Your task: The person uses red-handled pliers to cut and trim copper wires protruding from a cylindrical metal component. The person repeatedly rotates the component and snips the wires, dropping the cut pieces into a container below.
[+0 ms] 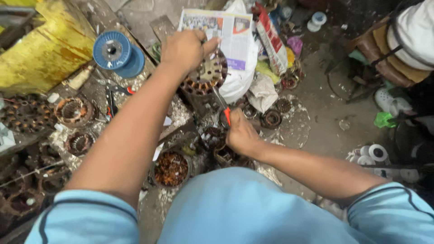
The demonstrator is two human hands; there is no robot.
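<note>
The round motor stator (205,74), a ring of slotted metal with coppery windings around its rim, sits raised near the top middle of the view, above the cluttered floor (325,104). The left hand (185,47) is curled over its upper edge, fingers wrapped around the rim, seemingly to keep the ring steady and tilted toward the other hand. The right hand (242,135) is closed in a fist around the red handle of a slim tool (222,106), whose metal shaft points up to the lower edge of the stator; the angle suggests it is prying at the slots while the grip above resists the push. Whether the tip actually touches the windings cannot be told.

Just below, a round can (172,169) holds a tangle of reddish copper wire scraps, close enough to catch what comes loose. More stators (74,110) lie to the left among white shreds. A blue spool (118,53) rests further up, and a printed newspaper (226,31) lies behind the held ring.
</note>
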